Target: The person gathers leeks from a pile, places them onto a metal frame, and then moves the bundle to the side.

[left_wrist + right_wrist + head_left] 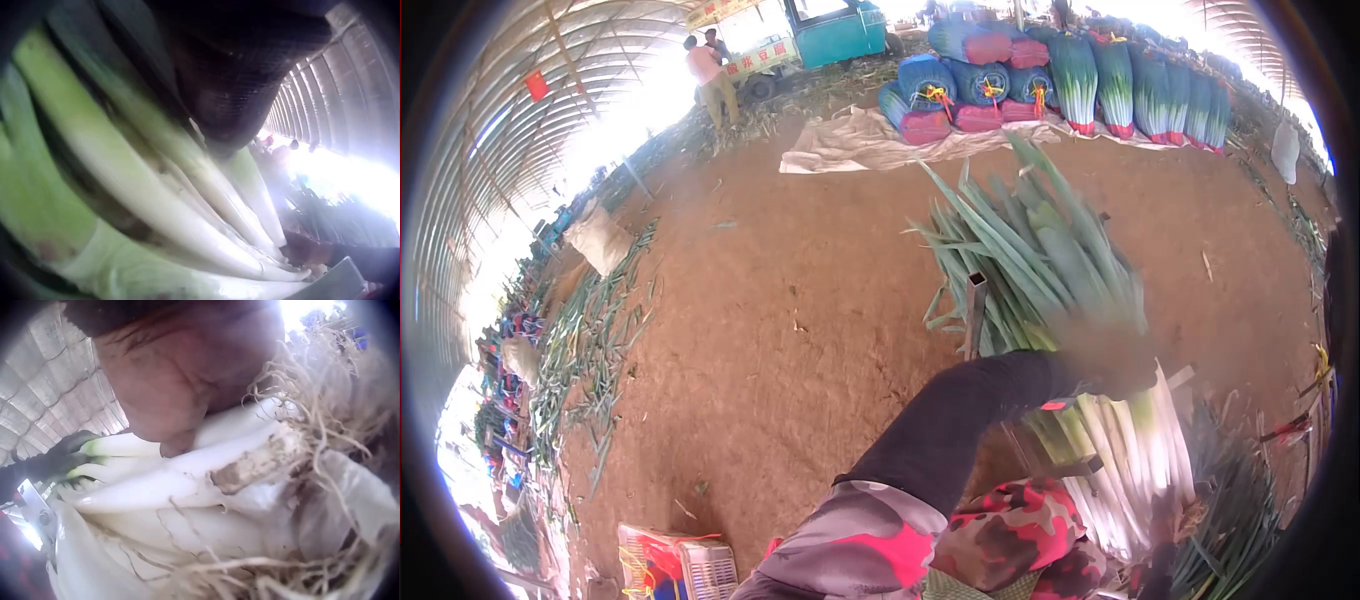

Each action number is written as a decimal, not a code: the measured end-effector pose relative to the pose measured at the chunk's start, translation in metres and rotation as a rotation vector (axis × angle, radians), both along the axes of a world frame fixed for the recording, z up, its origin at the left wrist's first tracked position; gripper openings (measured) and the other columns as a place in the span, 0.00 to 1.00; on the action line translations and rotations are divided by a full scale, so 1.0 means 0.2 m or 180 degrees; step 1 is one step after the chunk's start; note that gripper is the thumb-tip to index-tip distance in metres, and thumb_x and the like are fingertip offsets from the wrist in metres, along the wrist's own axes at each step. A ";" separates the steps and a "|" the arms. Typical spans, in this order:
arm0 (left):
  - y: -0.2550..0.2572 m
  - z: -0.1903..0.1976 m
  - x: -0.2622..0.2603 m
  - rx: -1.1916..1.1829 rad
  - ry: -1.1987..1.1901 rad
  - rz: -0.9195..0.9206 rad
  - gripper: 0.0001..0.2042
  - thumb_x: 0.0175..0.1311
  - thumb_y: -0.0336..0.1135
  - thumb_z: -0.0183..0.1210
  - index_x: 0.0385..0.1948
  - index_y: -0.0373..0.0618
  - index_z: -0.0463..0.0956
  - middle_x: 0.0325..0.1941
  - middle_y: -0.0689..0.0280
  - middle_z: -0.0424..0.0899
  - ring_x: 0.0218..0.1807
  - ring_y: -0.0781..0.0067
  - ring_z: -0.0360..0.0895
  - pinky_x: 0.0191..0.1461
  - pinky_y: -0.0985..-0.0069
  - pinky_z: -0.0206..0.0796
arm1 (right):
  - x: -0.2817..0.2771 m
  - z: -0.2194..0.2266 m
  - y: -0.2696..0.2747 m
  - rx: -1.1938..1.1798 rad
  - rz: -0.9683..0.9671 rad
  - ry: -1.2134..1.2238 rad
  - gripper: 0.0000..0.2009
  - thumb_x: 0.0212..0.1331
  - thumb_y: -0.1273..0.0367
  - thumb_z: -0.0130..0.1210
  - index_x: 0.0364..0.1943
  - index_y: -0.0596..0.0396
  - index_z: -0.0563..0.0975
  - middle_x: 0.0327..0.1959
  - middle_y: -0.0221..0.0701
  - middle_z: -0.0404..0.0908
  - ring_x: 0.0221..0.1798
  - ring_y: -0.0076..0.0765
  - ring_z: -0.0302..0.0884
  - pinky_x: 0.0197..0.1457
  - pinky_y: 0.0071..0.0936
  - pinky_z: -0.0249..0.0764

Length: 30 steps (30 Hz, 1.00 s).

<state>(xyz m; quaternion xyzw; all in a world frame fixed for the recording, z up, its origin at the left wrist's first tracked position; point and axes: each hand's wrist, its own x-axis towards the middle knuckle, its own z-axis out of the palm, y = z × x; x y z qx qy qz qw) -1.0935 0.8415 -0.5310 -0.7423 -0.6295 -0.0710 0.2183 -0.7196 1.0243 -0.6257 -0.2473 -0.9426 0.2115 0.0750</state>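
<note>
A thick bundle of long green onions lies on a metal stand, leaves toward the back and white root ends toward the person. Across the middle of the bundle, where green turns white, the left hand grips the stalks; it is blurred in the head view and dark in the right wrist view. Near the roots, the right hand holds white stalks, its thumb pressed down between them and its other fingers mostly hidden. Stringy roots spread beside that hand.
Bagged onion bundles stand on a pale sheet at the back. More onions lie at the right. Loose leaves litter the left side of the dirt floor. A basket stands at the lower left, and people stand far off.
</note>
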 end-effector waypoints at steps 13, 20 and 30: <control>-0.01 -0.01 0.05 0.0024 -0.0618 -0.0472 0.18 0.44 0.49 0.61 0.30 0.44 0.79 0.33 0.54 0.80 0.41 0.52 0.77 0.47 0.50 0.68 | 0.04 0.06 -0.01 -0.0587 0.0028 0.0191 0.27 0.64 0.61 0.52 0.64 0.59 0.63 0.60 0.50 0.68 0.65 0.57 0.61 0.66 0.44 0.57; 0.02 0.12 -0.03 -0.1797 -0.0926 0.0485 0.22 0.59 0.50 0.57 0.50 0.46 0.78 0.53 0.57 0.79 0.56 0.60 0.74 0.61 0.61 0.64 | -0.04 0.25 -0.30 0.0405 0.0008 -0.0282 0.28 0.64 0.58 0.50 0.66 0.56 0.62 0.62 0.48 0.66 0.68 0.56 0.58 0.69 0.46 0.54; -0.11 0.03 0.02 -0.0566 -0.0420 -0.0008 0.18 0.54 0.49 0.62 0.44 0.53 0.80 0.38 0.60 0.80 0.48 0.57 0.73 0.58 0.55 0.59 | -0.08 0.15 -0.52 0.0932 -0.0819 0.0304 0.28 0.63 0.53 0.45 0.65 0.50 0.64 0.62 0.47 0.65 0.64 0.56 0.58 0.67 0.52 0.51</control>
